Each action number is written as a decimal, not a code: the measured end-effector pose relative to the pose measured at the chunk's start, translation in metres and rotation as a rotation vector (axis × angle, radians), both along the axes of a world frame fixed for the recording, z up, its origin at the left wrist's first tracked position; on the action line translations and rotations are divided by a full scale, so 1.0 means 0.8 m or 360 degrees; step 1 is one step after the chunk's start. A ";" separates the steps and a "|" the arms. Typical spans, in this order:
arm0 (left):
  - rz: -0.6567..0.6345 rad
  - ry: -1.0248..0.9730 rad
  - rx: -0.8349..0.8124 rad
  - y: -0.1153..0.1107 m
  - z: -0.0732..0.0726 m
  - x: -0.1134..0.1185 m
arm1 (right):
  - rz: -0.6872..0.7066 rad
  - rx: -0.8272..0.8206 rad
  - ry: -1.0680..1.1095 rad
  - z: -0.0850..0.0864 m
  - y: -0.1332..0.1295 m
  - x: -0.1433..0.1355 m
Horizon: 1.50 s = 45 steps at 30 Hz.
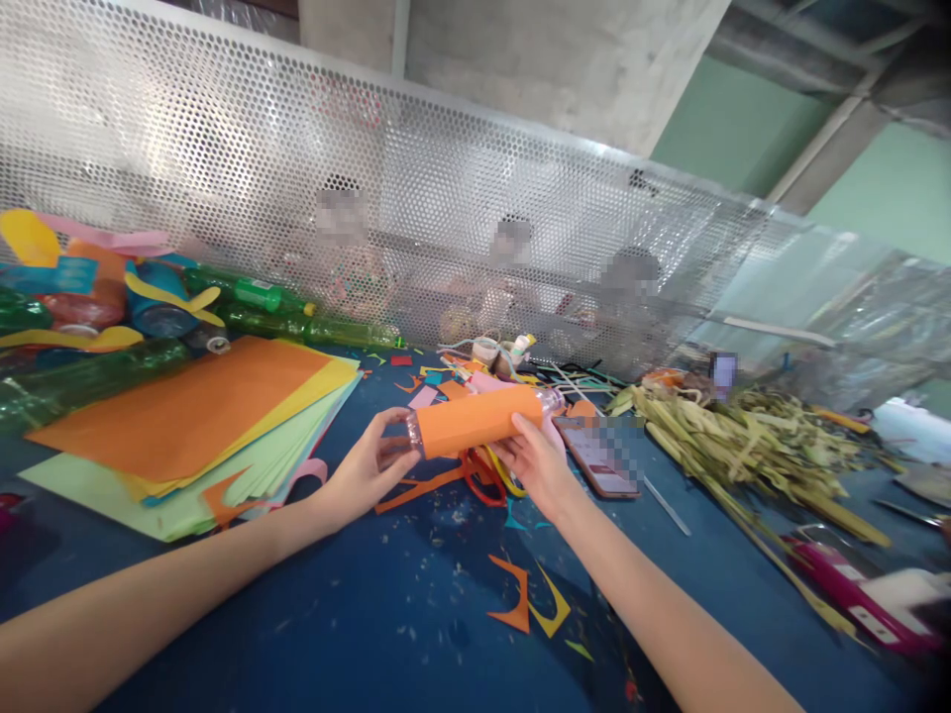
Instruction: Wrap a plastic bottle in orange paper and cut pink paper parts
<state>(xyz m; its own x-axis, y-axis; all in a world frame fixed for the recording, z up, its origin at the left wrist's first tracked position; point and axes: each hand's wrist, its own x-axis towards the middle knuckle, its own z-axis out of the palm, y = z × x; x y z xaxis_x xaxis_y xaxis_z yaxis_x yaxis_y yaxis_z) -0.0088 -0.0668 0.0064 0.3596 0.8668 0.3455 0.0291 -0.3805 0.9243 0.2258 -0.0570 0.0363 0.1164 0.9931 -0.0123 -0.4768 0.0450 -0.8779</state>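
A clear plastic bottle (475, 421) wrapped in orange paper lies on its side in the air between my hands, its neck to the right. My left hand (375, 460) grips its bottom end, fingers curled round the bare plastic. Around the wrapped part near the neck, my right hand (536, 460) is closed with the thumb on top. Beneath the bottle lie scissors (486, 483) with red and yellow handles, partly hidden by it. Orange paper offcuts (512, 594) and a yellow one (551, 602) are scattered on the blue table (357, 614) below my hands.
Coloured paper sheets (200, 416) are stacked on the left, with green bottles (312, 327) and decorated bottles (89, 287) behind. A phone (600, 460), dry husks (743, 456) and a pink power strip (854, 589) lie rightward. A perforated metal screen (446, 188) stands behind the table.
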 end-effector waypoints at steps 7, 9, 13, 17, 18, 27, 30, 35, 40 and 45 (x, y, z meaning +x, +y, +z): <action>-0.0074 -0.0213 -0.0204 -0.001 0.000 0.001 | 0.0158 0.0007 -0.0016 -0.008 -0.001 -0.001; -0.0069 -0.0231 -0.0261 0.001 0.000 0.001 | 0.0220 -0.0009 -0.0047 -0.009 -0.001 -0.002; 0.0022 -0.0103 -0.0275 0.001 0.004 -0.001 | 0.0223 0.0014 -0.0097 -0.008 -0.003 -0.006; 0.0022 0.0033 -0.0222 0.001 0.006 -0.001 | 0.0237 0.0079 -0.0142 -0.007 -0.007 -0.006; 0.0012 0.0042 -0.0201 0.001 0.006 -0.001 | 0.0245 0.0077 -0.0147 -0.008 -0.007 -0.006; -0.0044 0.0051 -0.0308 0.002 0.004 -0.001 | 0.0265 -0.0098 -0.0063 -0.018 0.004 0.000; -0.0091 0.0060 -0.0314 0.001 0.003 -0.003 | 0.0238 -0.0101 -0.0039 -0.014 -0.001 -0.003; -0.0195 -0.0073 -0.0202 -0.001 0.000 -0.001 | 0.0399 -0.0035 -0.0103 -0.003 -0.025 -0.025; -0.0435 -0.0203 -0.0234 -0.003 0.001 0.003 | 0.0469 -0.0087 -0.0124 -0.006 -0.037 -0.042; -0.0438 -0.0120 -0.0404 0.000 0.001 -0.003 | 0.0408 -0.0123 -0.0131 -0.011 -0.032 -0.038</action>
